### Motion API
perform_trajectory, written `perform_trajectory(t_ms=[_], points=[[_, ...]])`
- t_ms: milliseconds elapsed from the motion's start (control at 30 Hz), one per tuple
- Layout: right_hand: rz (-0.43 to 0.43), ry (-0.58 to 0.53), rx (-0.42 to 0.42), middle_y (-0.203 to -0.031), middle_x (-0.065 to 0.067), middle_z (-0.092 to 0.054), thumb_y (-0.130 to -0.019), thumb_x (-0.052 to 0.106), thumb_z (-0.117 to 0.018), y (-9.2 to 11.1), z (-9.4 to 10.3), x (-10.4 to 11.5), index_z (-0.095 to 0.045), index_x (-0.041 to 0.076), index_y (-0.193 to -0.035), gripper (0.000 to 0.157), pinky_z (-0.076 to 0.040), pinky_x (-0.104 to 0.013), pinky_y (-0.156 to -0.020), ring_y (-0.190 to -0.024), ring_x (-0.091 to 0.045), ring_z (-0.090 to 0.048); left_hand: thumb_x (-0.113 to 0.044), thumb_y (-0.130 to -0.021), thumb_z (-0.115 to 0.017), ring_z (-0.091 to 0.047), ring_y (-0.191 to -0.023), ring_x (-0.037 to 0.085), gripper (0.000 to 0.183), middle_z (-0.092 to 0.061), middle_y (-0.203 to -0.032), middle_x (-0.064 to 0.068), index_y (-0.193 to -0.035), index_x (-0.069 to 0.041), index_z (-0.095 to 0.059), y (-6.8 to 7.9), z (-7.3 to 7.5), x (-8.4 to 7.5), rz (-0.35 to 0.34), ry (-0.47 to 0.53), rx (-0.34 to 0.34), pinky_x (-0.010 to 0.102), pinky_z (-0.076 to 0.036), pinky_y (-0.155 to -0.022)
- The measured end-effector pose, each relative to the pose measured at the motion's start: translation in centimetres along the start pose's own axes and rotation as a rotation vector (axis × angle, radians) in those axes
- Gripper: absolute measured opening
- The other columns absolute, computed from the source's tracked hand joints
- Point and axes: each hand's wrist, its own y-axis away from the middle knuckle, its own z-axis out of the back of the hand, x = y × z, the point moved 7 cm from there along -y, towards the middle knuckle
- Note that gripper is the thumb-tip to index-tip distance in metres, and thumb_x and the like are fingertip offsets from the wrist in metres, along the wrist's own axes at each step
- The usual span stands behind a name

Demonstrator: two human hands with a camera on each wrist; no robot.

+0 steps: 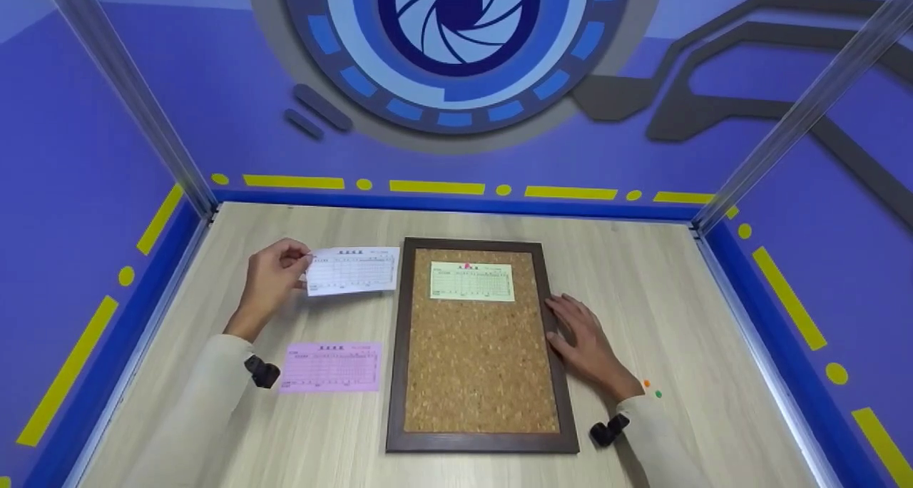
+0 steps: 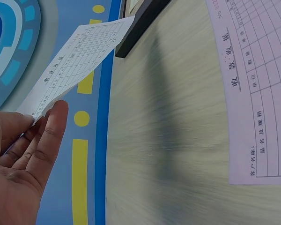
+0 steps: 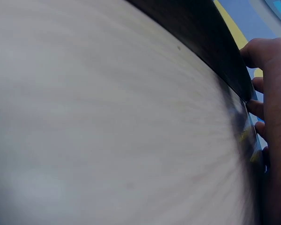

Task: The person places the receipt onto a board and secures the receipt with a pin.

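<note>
My left hand (image 1: pixel 274 277) pinches a white receipt slip (image 1: pixel 356 270) by its left end, raised above the table just left of the corkboard (image 1: pixel 481 367). In the left wrist view the slip (image 2: pixel 79 61) slants away from the thumb and fingers. The corkboard has a dark brown frame, and a pale green slip (image 1: pixel 471 285) is fixed near its top by a pink push pin (image 1: pixel 467 265). My right hand (image 1: pixel 585 338) rests with its fingertips against the frame's right side; the right wrist view shows the fingers at the dark frame edge (image 3: pixel 201 37).
A pink slip (image 1: pixel 332 368) lies on the table left of the board, below my left hand. Two small pieces, one orange (image 1: pixel 647 383) and one green (image 1: pixel 658 394), lie beside my right wrist. Blue-purple panels (image 1: pixel 178 103) enclose the wooden table (image 1: pixel 314 438).
</note>
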Motion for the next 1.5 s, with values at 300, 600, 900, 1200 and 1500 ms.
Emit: perform_trajectory(t_ms=[300,600,900,1200,1500], points=[[-0.007,-0.019,0.004,-0.165,-0.018,-0.052,-0.104,0.027,-0.073,0.0,0.0,-0.1,-0.057,0.007,-0.16,0.061,-0.025,-0.069,-0.125,-0.159,-0.044,-0.038,0.0,-0.106,-0.068,-0.068,-0.085,0.02,0.01,-0.07,-0.103,0.02,-0.114,0.004,-0.072,0.2,-0.3,-0.1,-0.009,-0.016,-0.002,0.034,-0.066,-0.066],[0.004,-0.007,-0.006,-0.165,-0.018,-0.053,-0.104,0.026,-0.073,-0.1,0.0,-0.1,-0.057,0.007,-0.16,0.061,-0.026,-0.071,-0.124,-0.158,-0.044,-0.039,-0.003,-0.108,-0.066,-0.068,-0.089,0.025,0.011,-0.07,-0.106,0.018,-0.116,0.002,-0.071,0.5,-1.0,0.3,0.017,-0.024,0.028,0.036,-0.066,-0.069],[0.01,-0.001,-0.006,-0.164,-0.019,-0.054,-0.103,0.025,-0.074,-0.1,0.1,0.2,-0.058,0.006,-0.159,0.061,-0.027,-0.072,-0.123,-0.157,-0.046,-0.04,-0.002,-0.107,-0.067,-0.068,-0.086,0.024,0.01,-0.07,-0.105,0.018,-0.115,0.002,-0.072,0.5,-1.5,0.4,0.016,-0.012,0.029,0.032,-0.065,-0.066],[0.005,-0.008,0.005,-0.165,-0.019,-0.053,-0.104,0.025,-0.074,-0.1,0.1,0.1,-0.057,0.006,-0.16,0.061,-0.026,-0.07,-0.124,-0.158,-0.044,-0.039,-0.001,-0.107,-0.068,-0.069,-0.086,0.025,0.011,-0.07,-0.104,0.019,-0.116,0.003,-0.072,0.7,-1.6,0.5,0.013,-0.009,0.034,0.037,-0.066,-0.068],[0.026,0.006,-0.016,-0.163,-0.02,-0.054,-0.103,0.026,-0.075,0.0,0.1,0.3,-0.057,0.005,-0.159,0.062,-0.028,-0.074,-0.122,-0.156,-0.048,-0.042,0.001,-0.105,-0.069,-0.069,-0.083,0.021,0.01,-0.07,-0.102,0.021,-0.113,0.006,-0.073,0.8,-2.2,0.8,0.018,0.031,0.036,0.037,-0.066,-0.066]])
